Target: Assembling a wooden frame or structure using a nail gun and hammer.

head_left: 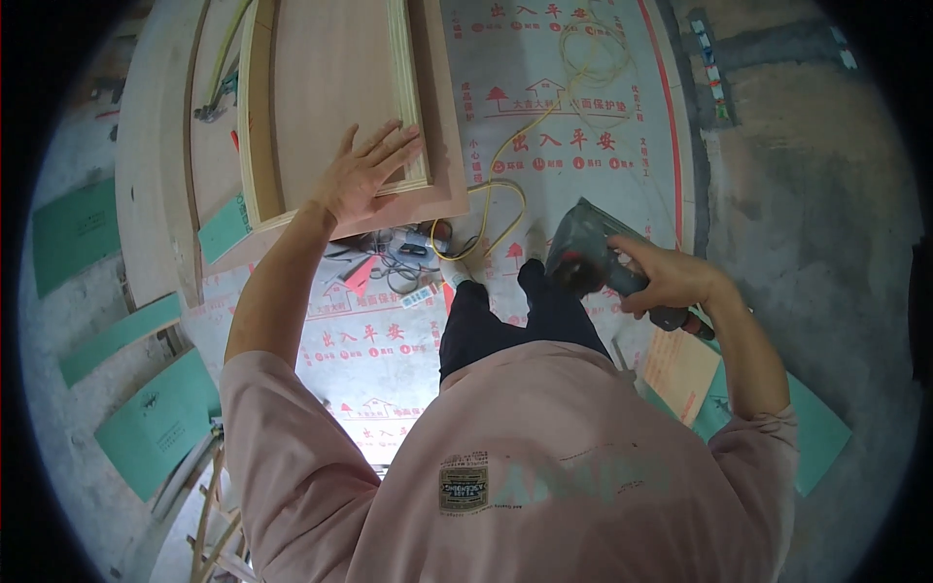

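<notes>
My left hand [364, 180] lies with spread fingers near the front right corner of a wooden frame [400, 68], its fingertips on the right-hand strip. The frame rests on a larger, pale brown board [447, 126]. On the right, my right hand [671, 277] is wrapped round the handle of a dark grey nail gun [575, 238], held in the air beside my legs and apart from the frame. The tool is slightly blurred, and its tip is hard to make out.
A yellow hose [501, 146] loops over the printed floor covering [573, 107] near my feet. Cables and a grey-blue power tool [413, 245] lie under the board's front edge. Green boards [160, 423] lie at the left, with wooden sticks [219, 515] behind. More green board [821, 432] is at the right.
</notes>
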{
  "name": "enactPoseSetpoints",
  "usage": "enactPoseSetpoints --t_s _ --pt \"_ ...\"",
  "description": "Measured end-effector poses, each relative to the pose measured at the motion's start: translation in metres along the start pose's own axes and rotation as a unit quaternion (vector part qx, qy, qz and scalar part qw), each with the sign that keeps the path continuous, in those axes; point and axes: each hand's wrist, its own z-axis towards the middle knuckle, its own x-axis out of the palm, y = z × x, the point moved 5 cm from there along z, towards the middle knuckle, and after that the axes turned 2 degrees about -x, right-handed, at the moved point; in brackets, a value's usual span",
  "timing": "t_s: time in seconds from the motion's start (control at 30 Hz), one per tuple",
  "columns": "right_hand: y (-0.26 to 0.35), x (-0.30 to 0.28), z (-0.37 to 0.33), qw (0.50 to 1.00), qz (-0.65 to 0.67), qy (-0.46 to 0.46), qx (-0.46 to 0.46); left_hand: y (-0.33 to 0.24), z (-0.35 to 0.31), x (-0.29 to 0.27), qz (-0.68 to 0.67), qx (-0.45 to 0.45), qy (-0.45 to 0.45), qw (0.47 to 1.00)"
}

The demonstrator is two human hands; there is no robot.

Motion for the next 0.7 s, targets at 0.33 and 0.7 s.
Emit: enactPoseSetpoints --t_s 0.33,0.7 --pt "0.057 0.114 0.106 0.860 -0.449 -0.211 -0.115 0.000 0.008 -0.006 -0.039 0.036 -0.062 0.997" --pt "0.078 0.115 0.150 0.785 -0.472 -0.341 -0.211 -0.002 0.006 -0.007 -0.047 0.044 -0.082 0.995"
